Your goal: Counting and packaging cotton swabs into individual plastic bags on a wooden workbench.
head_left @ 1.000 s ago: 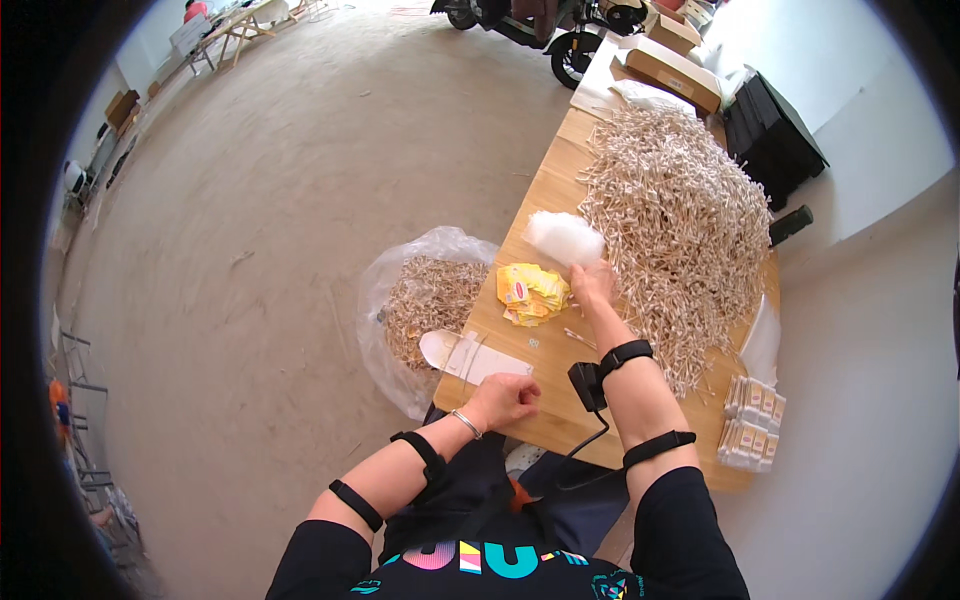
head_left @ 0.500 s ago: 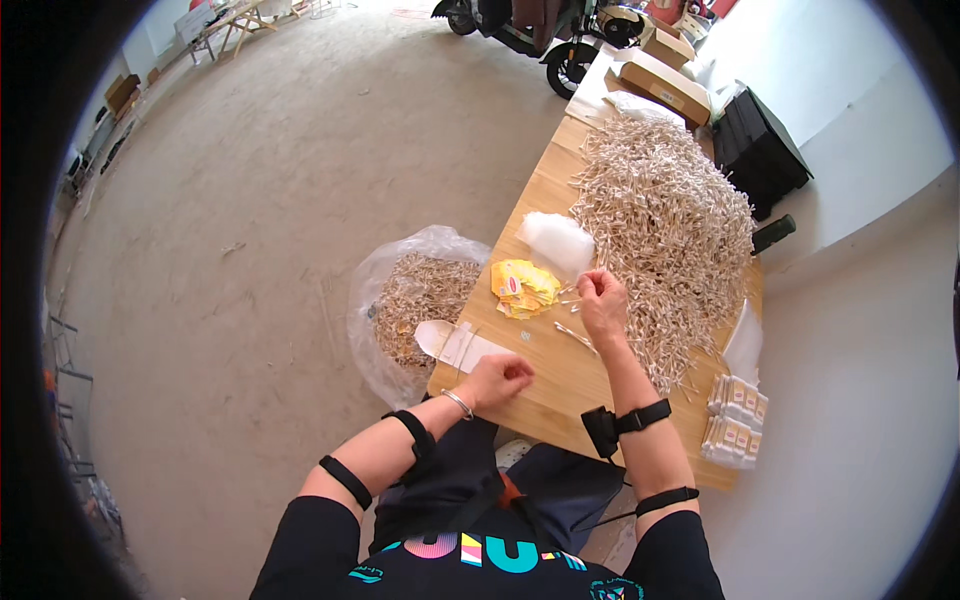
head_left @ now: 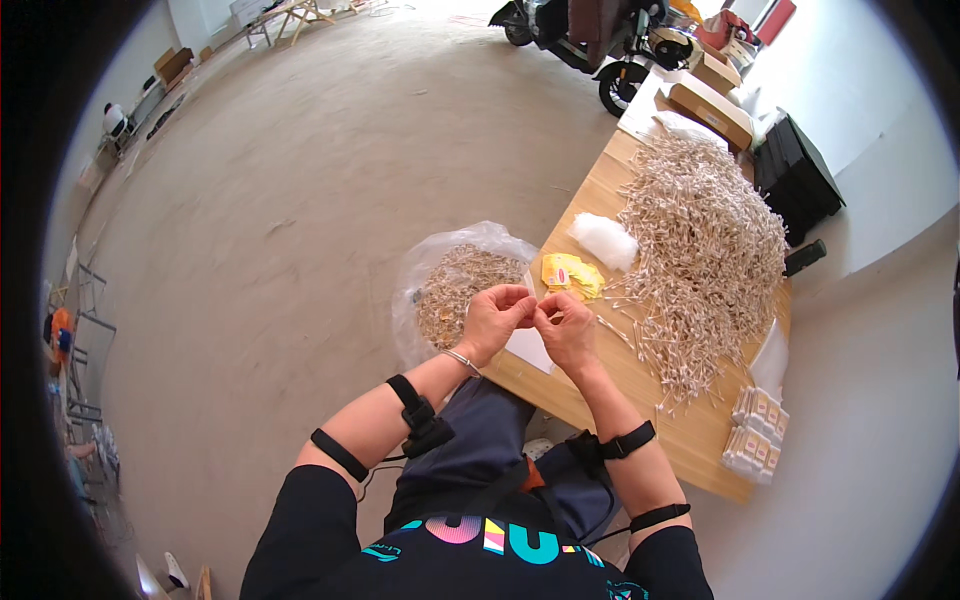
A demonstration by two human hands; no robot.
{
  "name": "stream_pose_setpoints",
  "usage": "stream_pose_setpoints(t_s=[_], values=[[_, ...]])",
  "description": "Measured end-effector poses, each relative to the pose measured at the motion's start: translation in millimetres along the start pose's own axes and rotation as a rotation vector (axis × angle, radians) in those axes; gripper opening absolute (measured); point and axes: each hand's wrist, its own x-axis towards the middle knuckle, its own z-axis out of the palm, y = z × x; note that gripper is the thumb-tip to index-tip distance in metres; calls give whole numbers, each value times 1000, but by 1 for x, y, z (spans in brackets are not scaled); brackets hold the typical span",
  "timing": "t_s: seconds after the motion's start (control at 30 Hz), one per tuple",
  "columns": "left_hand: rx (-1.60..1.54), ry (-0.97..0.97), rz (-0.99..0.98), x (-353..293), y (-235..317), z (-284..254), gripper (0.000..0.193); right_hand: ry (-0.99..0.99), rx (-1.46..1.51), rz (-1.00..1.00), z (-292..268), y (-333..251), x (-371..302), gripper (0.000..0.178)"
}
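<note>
Seen from the head camera, the left hand point(head_left: 494, 318) and the right hand point(head_left: 566, 325) meet fingertip to fingertip just above the near edge of a pale wooden table point(head_left: 690, 440). Both are curled, fingers pressed together as if pinching something small between them; what they pinch is too small to make out. Under the hands lies a flat white sheet point(head_left: 530, 348). Just beyond sit crinkled yellow packets point(head_left: 570, 274) and a soft, puffy white bag point(head_left: 603, 240). Thin pale sticks point(head_left: 705, 245) form a big bristly heap across the far half of the table. Beside the table's left edge, a clear plastic bag point(head_left: 455, 285) holds more loose sticks. Small stacked packs point(head_left: 755, 440) stand at the right corner. The concrete floor point(head_left: 300, 200) is grey and rough.
</note>
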Motion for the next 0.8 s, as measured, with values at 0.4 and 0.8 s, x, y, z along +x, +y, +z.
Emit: stream_pose_setpoints(t_s=[0.4, 0.8], values=[[-31, -5, 6, -2, 7, -25, 15, -72, 258, 245, 19, -9, 5, 14], [338, 74, 157, -3, 3, -28, 12, 44, -240, -74, 31, -11, 7, 9]])
